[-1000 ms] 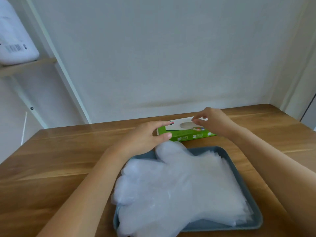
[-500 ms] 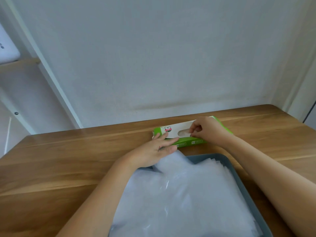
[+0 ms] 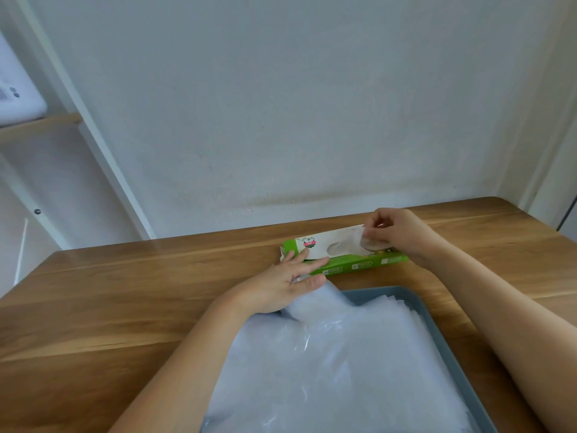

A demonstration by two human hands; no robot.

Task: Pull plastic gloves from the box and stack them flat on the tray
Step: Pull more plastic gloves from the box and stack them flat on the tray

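A: Fingers (image 3: 382,221) of the right hand (image 3: 402,235) are pinched on a thin clear glove (image 3: 349,242), which is partly out of the slot in the top of the box (image 3: 352,264). See it?

B: I do. And the left hand (image 3: 281,285)?

A: Its fingers (image 3: 307,257) lie straight, pressing on the box's left end and gripping nothing. I'd guess it's there to hold the carton down.

B: How far along would you say they are?

A: Well along, by my reckoning. A thick pile of gloves (image 3: 343,364) covers the blue tray (image 3: 437,326), which sits just in front of the box on the wooden surface (image 3: 125,292). This glove has yet to be drawn free, carried over and laid flat. How many are left inside the box, I can't tell.

B: Which way does it all lie?

A: The box lies flat with its long axis running left to right, roughly along the far edge of the surface, slot facing up. The glove rises from the right part of the slot, stretched up and to the right; cuff or finger end first, I can't make out. On the tray, one rounded lobe of the pile pokes over the far left corner towards the box — the rest runs off the bottom of the view, so the pile's own long axis is unclear.
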